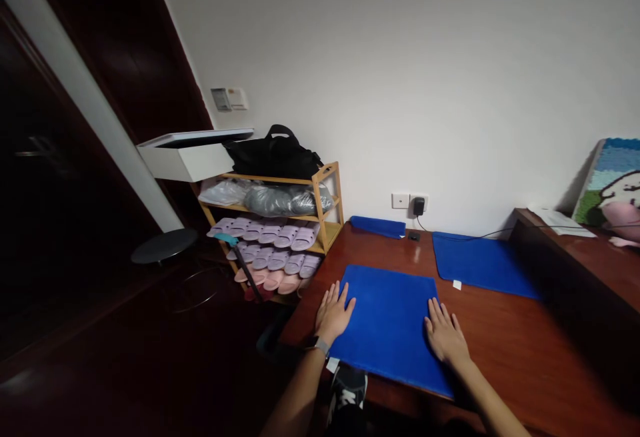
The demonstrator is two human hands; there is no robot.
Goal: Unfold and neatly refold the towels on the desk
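A blue cloth (390, 324) lies spread flat on the reddish-brown wooden table (510, 337), its near edge at the table's front. My left hand (334, 312) rests flat on its left edge, fingers stretched out and thumb apart. On the opposite edge lies my right hand (447, 336), also flat with the fingers extended. Neither hand grips anything. A white tag (333, 364) sticks out at the cloth's near left corner. Farther back on the right is a second blue cloth (480, 264), and a folded blue cloth (377, 226) lies by the wall.
Left of the table stands a wooden rack (320, 210) with several slippers, plastic-wrapped items and a black bag (275, 154). A round stool (165, 246) is farther left. A black charger (419, 206) is plugged into the wall, its cable crossing the right-hand cloth. A raised ledge (565, 244) borders the right side.
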